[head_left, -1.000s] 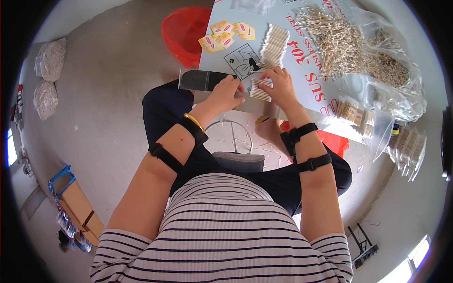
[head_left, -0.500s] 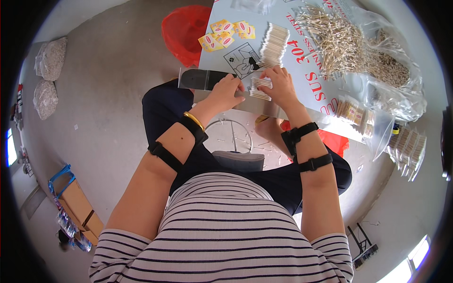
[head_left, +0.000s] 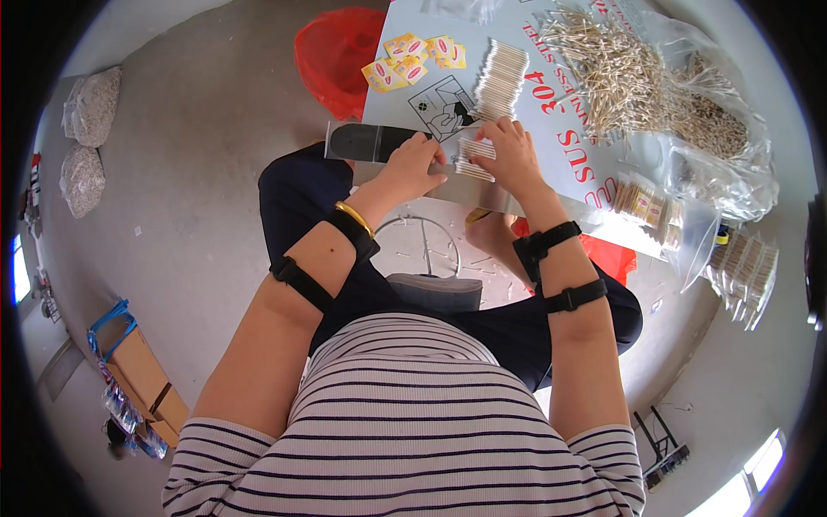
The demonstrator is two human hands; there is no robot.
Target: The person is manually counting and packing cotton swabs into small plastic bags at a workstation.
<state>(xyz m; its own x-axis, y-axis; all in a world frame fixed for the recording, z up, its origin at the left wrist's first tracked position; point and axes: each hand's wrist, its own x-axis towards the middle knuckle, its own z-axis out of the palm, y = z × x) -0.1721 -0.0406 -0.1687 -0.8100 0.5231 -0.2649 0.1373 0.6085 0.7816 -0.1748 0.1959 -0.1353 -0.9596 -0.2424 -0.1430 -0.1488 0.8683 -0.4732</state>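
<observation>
A flat black round-ended piece (head_left: 357, 144) lies at the table's near left edge, with clear plastic around it. Over its right end is my left hand (head_left: 412, 166), fingers bent and closed on that end. Just right of it, a short row of cotton swabs (head_left: 472, 161) lies side by side on the table. My right hand (head_left: 514, 155) curls over the right side of this row, thumb and fingers closed against the swabs. Part of the row is hidden under the fingers. Beyond my hands, a longer neat row of cotton swabs (head_left: 501, 79) is laid out.
Yellow-and-white printed cards (head_left: 405, 62) lie at the table's far left. A big heap of loose cotton swabs (head_left: 603, 73) spills from a clear bag (head_left: 749, 185) at right. Packed swab bundles (head_left: 639, 202) sit at the right edge. A red bag (head_left: 336, 65) hangs beside the table.
Almost nothing differs. Both hands stay at the black piece and the short swab row, with only slight finger movement.
</observation>
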